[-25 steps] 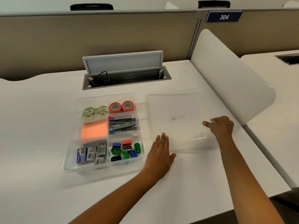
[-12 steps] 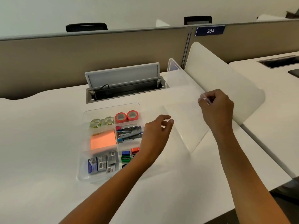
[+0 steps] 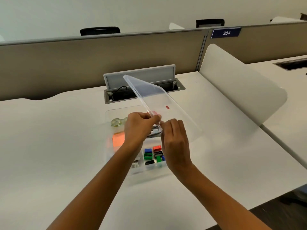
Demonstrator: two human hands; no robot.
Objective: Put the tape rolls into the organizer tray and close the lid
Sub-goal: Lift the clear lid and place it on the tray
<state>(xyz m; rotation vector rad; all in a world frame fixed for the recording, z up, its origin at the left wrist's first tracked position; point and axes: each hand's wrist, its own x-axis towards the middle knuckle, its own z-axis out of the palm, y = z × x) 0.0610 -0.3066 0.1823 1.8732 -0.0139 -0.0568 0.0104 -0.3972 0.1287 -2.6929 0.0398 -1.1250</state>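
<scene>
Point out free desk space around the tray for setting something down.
Bare desk left of the organizer tray, and right of it up to the white divider. Crowded over the tray: both hands, left and right, hold the lid there.

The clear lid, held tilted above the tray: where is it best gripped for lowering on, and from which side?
Best by the near short edge, coming from the person's side, as both hands do now. The lid is a thin flat sheet with a raised rim; left hand and right hand pinch that near rim while its far end rises over the tray. Spreading the fingers toward the corners would probably steady it.
</scene>
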